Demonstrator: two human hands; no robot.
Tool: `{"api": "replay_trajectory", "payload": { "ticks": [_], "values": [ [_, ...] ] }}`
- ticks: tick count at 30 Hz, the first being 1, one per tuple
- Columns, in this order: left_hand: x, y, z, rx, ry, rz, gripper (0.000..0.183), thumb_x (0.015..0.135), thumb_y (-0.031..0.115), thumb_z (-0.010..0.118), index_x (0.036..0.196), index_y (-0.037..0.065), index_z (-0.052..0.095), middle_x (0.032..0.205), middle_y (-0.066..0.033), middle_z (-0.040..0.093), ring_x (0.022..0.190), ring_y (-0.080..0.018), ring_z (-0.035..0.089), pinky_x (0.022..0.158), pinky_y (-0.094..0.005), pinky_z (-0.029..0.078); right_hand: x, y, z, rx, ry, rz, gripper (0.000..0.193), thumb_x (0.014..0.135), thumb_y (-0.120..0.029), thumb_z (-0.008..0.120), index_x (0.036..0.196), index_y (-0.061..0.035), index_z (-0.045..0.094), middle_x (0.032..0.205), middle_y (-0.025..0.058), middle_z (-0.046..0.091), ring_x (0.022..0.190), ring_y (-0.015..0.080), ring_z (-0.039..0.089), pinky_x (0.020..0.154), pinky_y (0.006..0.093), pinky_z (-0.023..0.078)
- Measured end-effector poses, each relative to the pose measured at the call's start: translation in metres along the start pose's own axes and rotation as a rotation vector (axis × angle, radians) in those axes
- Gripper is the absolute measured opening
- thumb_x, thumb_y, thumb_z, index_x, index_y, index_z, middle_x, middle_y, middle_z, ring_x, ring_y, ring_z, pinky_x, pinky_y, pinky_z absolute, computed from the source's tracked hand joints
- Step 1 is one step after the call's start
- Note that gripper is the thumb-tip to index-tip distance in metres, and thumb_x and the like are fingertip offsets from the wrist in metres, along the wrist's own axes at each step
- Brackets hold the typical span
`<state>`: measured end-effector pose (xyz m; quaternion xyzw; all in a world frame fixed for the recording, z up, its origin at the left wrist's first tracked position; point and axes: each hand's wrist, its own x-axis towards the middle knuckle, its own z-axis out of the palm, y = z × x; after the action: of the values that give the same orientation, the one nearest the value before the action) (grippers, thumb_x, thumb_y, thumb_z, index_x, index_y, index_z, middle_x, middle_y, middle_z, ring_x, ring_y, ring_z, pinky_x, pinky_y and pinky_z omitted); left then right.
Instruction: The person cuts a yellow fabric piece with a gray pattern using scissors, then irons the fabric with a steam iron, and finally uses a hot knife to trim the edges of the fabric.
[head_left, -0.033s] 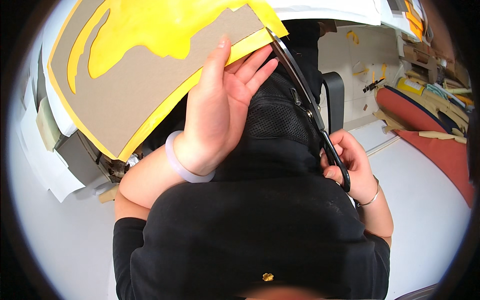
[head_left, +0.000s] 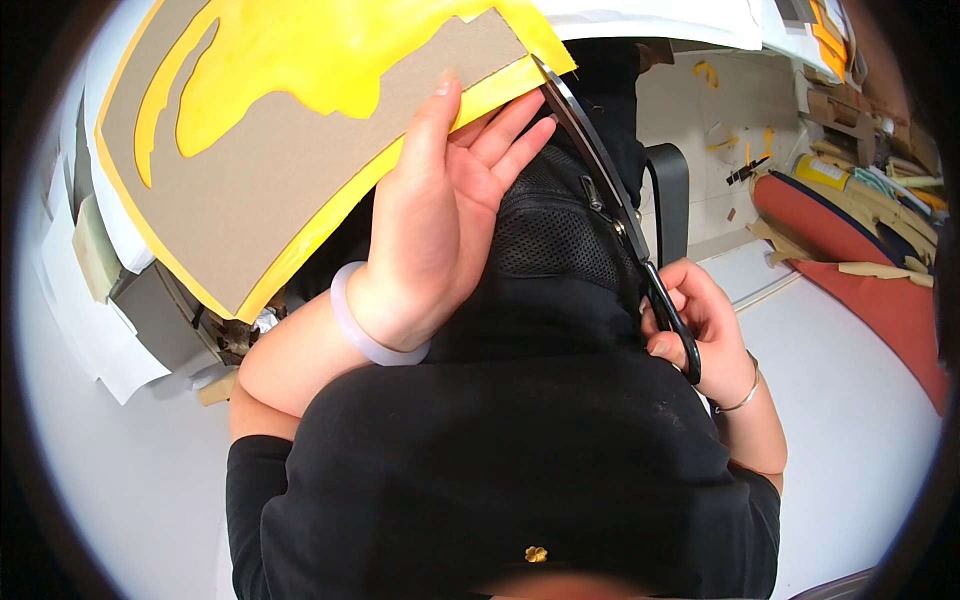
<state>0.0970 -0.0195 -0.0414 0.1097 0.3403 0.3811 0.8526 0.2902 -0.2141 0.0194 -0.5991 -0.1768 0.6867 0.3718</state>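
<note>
A bright yellow sheet point(head_left: 310, 50) backs a grey-brown cardboard shape point(head_left: 265, 190) with cut-out openings, at the upper left. My left hand point(head_left: 435, 205) supports it near the lower right edge, thumb on top of the cardboard, other fingers partly behind the sheet. Long dark scissors point(head_left: 600, 165) are in my right hand point(head_left: 708, 325), its fingers at the black handles. The blade tips meet the yellow margin by the sheet's right corner, just beyond my left fingertips. The blades look nearly closed; how far they part at the sheet is hard to make out.
A white-covered surface point(head_left: 660, 22) lies behind the sheet. Red and tan pieces point(head_left: 830, 215) and a yellow roll point(head_left: 820, 172) are at the right, beside a white surface point(head_left: 850, 370). Yellow scraps point(head_left: 706, 74) dot the tiled floor. White papers point(head_left: 120, 350) hang at the left.
</note>
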Motion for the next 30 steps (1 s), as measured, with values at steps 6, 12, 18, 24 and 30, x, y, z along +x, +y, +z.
{"api": "replay_trajectory", "payload": {
  "ticks": [6, 12, 18, 24, 30],
  "values": [
    [-0.0008, -0.0001, 0.0015, 0.026, 0.008, -0.006, 0.041, 0.115, 0.033, 0.051, 0.130, -0.004, 0.058, 0.139, -0.0204, 0.066, 0.136, -0.0312, 0.063, 0.119, -0.0492, 0.048, 0.0010, -0.0005, -0.0025, 0.012, -0.013, 0.004, 0.044, 0.088, -0.004, 0.089, 0.115, -0.0058, 0.054, 0.086, -0.0027, 0.061, 0.074, 0.0020, 0.056, 0.066, 0.0178, 0.043],
    [-0.0007, -0.0003, 0.0010, 0.039, 0.019, -0.010, 0.043, 0.115, 0.034, 0.050, 0.131, -0.004, 0.059, 0.139, -0.0197, 0.067, 0.135, -0.0311, 0.063, 0.120, -0.0494, 0.048, 0.0014, -0.0002, -0.0010, 0.012, 0.008, 0.012, 0.045, 0.087, -0.005, 0.090, 0.114, -0.0062, 0.055, 0.087, -0.0041, 0.061, 0.073, 0.0010, 0.055, 0.065, 0.0169, 0.041],
    [-0.0003, 0.0003, 0.0013, 0.048, 0.031, -0.011, 0.043, 0.115, 0.034, 0.050, 0.131, -0.004, 0.058, 0.139, -0.0198, 0.067, 0.135, -0.0310, 0.063, 0.120, -0.0501, 0.047, 0.0011, 0.0024, -0.0044, -0.001, 0.009, 0.013, 0.045, 0.086, -0.005, 0.092, 0.112, -0.0071, 0.055, 0.087, -0.0055, 0.060, 0.071, -0.0005, 0.050, 0.064, 0.0166, 0.038],
    [0.0001, -0.0004, 0.0004, 0.041, 0.027, -0.010, 0.042, 0.115, 0.035, 0.051, 0.129, -0.004, 0.058, 0.139, -0.0198, 0.067, 0.135, -0.0310, 0.063, 0.120, -0.0501, 0.047, 0.0011, 0.0044, -0.0039, -0.009, 0.017, 0.001, 0.046, 0.085, -0.006, 0.092, 0.113, -0.0073, 0.056, 0.087, -0.0059, 0.059, 0.070, -0.0004, 0.049, 0.064, 0.0168, 0.038],
    [0.0001, -0.0008, 0.0001, 0.042, 0.022, -0.006, 0.040, 0.114, 0.035, 0.051, 0.128, -0.003, 0.058, 0.139, -0.0203, 0.067, 0.134, -0.0311, 0.064, 0.120, -0.0500, 0.048, 0.0002, 0.0016, -0.0035, 0.008, 0.009, 0.010, 0.046, 0.085, -0.006, 0.093, 0.113, -0.0069, 0.056, 0.088, -0.0050, 0.061, 0.072, -0.0002, 0.053, 0.065, 0.0166, 0.041]
  ]
}}
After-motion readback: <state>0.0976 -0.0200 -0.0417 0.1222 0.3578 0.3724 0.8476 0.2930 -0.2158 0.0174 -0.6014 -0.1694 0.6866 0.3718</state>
